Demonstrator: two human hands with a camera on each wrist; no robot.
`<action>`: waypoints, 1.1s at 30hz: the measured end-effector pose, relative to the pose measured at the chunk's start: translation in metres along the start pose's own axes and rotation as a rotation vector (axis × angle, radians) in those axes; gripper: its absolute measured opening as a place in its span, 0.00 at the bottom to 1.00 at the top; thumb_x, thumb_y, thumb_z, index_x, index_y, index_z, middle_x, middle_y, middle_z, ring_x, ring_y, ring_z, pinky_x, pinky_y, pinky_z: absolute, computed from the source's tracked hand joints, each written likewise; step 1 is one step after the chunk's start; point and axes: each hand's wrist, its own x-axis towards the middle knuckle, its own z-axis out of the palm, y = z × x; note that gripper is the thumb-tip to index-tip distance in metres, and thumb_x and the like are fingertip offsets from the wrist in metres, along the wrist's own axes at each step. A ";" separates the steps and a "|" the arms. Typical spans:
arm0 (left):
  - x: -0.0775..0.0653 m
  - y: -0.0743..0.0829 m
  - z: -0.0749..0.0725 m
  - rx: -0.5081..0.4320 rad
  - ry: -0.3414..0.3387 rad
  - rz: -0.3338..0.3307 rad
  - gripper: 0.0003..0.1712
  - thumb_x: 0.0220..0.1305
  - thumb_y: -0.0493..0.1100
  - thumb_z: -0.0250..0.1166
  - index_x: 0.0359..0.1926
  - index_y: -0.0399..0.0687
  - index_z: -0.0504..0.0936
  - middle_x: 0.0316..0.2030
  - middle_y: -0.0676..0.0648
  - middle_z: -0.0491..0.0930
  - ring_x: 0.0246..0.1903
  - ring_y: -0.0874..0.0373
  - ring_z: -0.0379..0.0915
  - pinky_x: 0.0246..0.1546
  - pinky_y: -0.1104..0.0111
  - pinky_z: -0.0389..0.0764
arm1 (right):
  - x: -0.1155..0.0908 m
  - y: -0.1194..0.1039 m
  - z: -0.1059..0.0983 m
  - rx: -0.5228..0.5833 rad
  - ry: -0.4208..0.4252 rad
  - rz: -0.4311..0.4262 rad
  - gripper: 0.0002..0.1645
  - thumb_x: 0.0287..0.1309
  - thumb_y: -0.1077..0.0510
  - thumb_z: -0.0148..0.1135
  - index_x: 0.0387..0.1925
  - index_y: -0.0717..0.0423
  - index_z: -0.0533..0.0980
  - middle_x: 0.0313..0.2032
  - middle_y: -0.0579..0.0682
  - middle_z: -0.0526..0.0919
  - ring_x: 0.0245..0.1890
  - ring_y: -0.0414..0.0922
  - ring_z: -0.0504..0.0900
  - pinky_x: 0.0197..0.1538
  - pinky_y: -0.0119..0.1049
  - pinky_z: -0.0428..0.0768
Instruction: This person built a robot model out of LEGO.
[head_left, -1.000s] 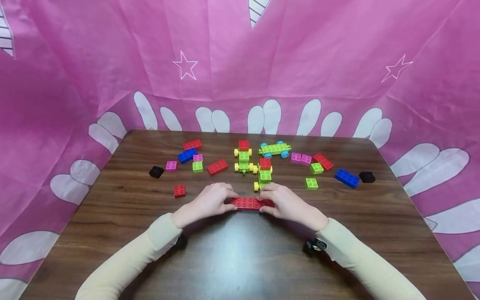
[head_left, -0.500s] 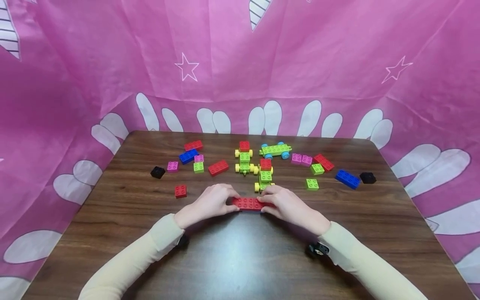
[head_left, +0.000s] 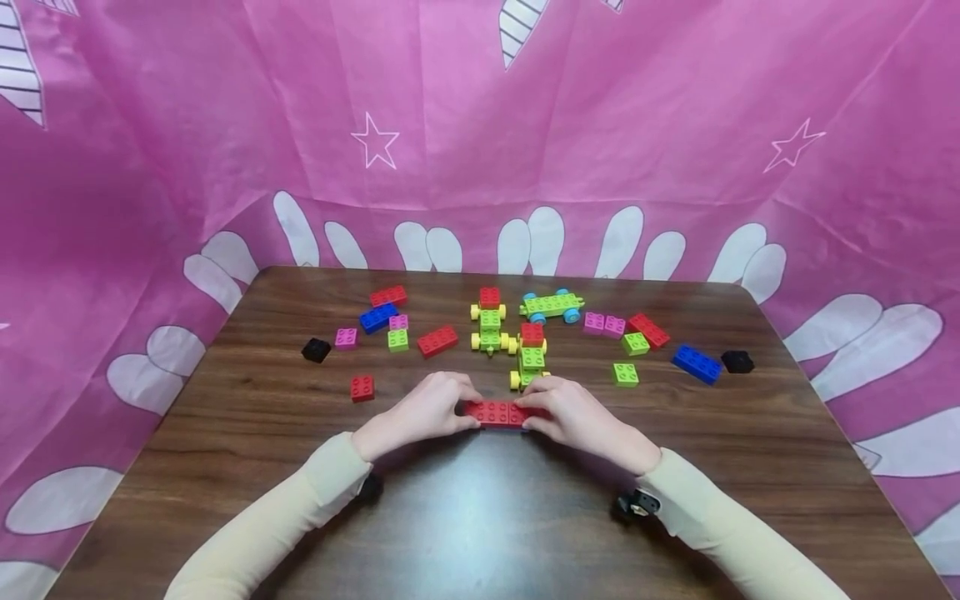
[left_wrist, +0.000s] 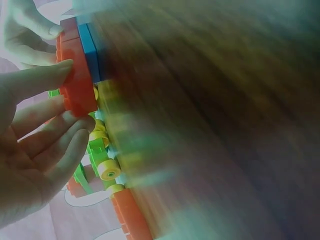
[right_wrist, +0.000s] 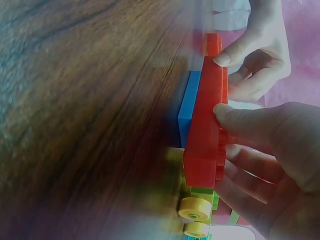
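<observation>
Two red bricks (head_left: 495, 414) lie end to end in a row at the middle of the table, studs up. Beneath them, a blue brick (right_wrist: 189, 102) shows in both wrist views, shorter than the red row. My left hand (head_left: 427, 407) pinches the row's left end between thumb and fingers. At the right end, my right hand (head_left: 577, 417) grips the row the same way, its thumb on the near side. The fingers partly cover both ends in the head view. Just behind the right fingertips stands a lime green car (head_left: 532, 358) with yellow wheels and a red brick on top.
Another yellow-wheeled lime car (head_left: 490, 318) and a lime base with blue wheels (head_left: 552, 305) stand farther back. Loose bricks lie on both sides, among them a red square brick (head_left: 363, 387), a blue brick (head_left: 697, 363) and a black brick (head_left: 316, 349). Pink cloth hangs behind the table.
Everything in the head view sits slightly lower than before. Both hands keep their hold on the red bricks with hardly any movement.
</observation>
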 end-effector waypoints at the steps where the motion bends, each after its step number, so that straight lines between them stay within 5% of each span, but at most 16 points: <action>1: 0.000 0.000 0.000 0.003 -0.002 0.007 0.18 0.56 0.48 0.74 0.45 0.44 0.89 0.36 0.49 0.86 0.36 0.59 0.81 0.43 0.66 0.82 | 0.000 -0.001 0.000 0.001 -0.001 0.004 0.17 0.54 0.53 0.74 0.46 0.54 0.86 0.38 0.46 0.85 0.38 0.39 0.81 0.44 0.37 0.84; 33: 0.000 0.001 0.000 0.036 -0.014 0.039 0.19 0.57 0.49 0.74 0.46 0.43 0.88 0.37 0.49 0.86 0.38 0.59 0.82 0.44 0.67 0.83 | 0.003 0.000 0.001 -0.014 -0.019 0.015 0.18 0.53 0.50 0.74 0.46 0.52 0.86 0.39 0.45 0.86 0.38 0.39 0.82 0.43 0.36 0.84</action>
